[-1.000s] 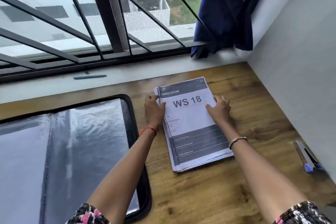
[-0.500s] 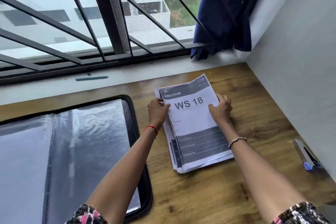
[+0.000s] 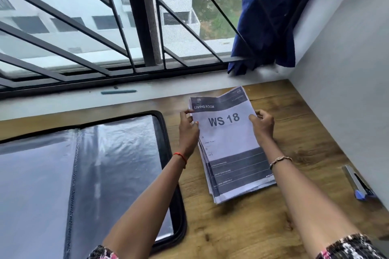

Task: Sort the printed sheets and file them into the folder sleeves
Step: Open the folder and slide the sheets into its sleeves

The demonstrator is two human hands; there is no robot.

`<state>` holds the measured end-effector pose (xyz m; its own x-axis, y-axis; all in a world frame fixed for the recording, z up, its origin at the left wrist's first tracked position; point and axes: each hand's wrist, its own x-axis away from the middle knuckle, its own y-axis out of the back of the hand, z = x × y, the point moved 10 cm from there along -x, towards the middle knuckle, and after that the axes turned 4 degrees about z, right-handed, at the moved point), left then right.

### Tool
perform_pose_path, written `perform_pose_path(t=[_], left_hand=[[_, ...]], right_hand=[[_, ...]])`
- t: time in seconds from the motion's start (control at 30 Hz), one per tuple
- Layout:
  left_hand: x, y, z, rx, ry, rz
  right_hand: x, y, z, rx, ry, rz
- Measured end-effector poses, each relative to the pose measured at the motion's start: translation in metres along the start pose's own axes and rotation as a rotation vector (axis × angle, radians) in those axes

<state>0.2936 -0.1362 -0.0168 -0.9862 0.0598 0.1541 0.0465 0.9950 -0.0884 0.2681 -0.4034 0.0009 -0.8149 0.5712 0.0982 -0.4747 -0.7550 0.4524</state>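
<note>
Head camera, looking down at a wooden desk (image 3: 252, 229) set against a barred window (image 3: 145, 17).

An open black folder (image 3: 180, 206) lies flat on the left part of the desk. Its clear plastic sleeves (image 3: 117, 174) face up on either side of a stitched spine. Window glare covers the sleeves, so what they contain cannot be told.

To the right of the folder, just beside its rim, a stack of printed sheets (image 3: 242, 189) lies on the desk, its edges slightly fanned. The top sheet (image 3: 227, 134) reads "LIVING ROOM" on a dark band and "WS 18" in large letters. Its far end is raised and curls upward, while its near end lies on the stack.

The left hand (image 3: 188, 130) pinches the top sheet's left edge between thumb and fingers, which are curled on the paper. A red thread (image 3: 180, 156) circles that wrist. The right hand (image 3: 262, 126) grips the sheet's right edge, its thumb on the printed face and its fingers curled behind. A beaded bracelet (image 3: 280, 161) sits on that wrist. Both sleeves are patterned.

A teal pen (image 3: 119, 91) lies on the pale windowsill beyond the folder. A blue cloth (image 3: 271, 17) hangs over the window's right corner. A grey and blue stapler-like tool (image 3: 357, 183) lies at the desk's right edge, against the white wall.
</note>
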Motion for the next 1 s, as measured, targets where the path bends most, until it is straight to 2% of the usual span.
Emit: perform_pose_path(t=[0.1,0.2,0.3,0.4,0.47,0.53,0.63,0.7,0.8,0.9,1.0], left_hand=[[0.0,0.013,-0.009,0.14,0.003,-0.051],[0.002,0.038,-0.025,0.245,-0.019,-0.07],[0.0,0.073,-0.033,0.319,-0.018,-0.112],[0.003,0.117,-0.039,0.378,-0.014,-0.171],[0.007,0.143,-0.043,0.409,-0.011,-0.196],[0.009,0.169,-0.043,0.431,-0.004,-0.223],[0.01,0.204,-0.033,0.472,0.071,-0.272],[0.014,0.216,-0.031,0.468,0.121,-0.19],[0.025,0.221,-0.027,0.323,0.174,-0.019],[0.027,0.238,-0.025,0.185,0.139,-0.033],[0.023,0.254,-0.031,0.091,0.058,-0.077]], right_hand=[[0.001,-0.009,0.004,-0.062,-0.014,0.072],[0.01,-0.037,0.014,-0.175,-0.045,0.247],[0.028,-0.075,0.028,-0.283,-0.104,0.498],[0.056,-0.115,0.043,-0.287,-0.165,0.785],[0.075,-0.136,0.058,-0.339,-0.191,0.908],[0.089,-0.156,0.071,-0.342,-0.19,0.947],[0.099,-0.183,0.095,-0.328,-0.088,0.952],[0.103,-0.196,0.108,-0.364,-0.058,0.914],[0.107,-0.212,0.122,-0.447,-0.056,0.845],[0.114,-0.235,0.125,-0.455,-0.103,0.877],[0.127,-0.258,0.123,-0.349,-0.13,0.974]])
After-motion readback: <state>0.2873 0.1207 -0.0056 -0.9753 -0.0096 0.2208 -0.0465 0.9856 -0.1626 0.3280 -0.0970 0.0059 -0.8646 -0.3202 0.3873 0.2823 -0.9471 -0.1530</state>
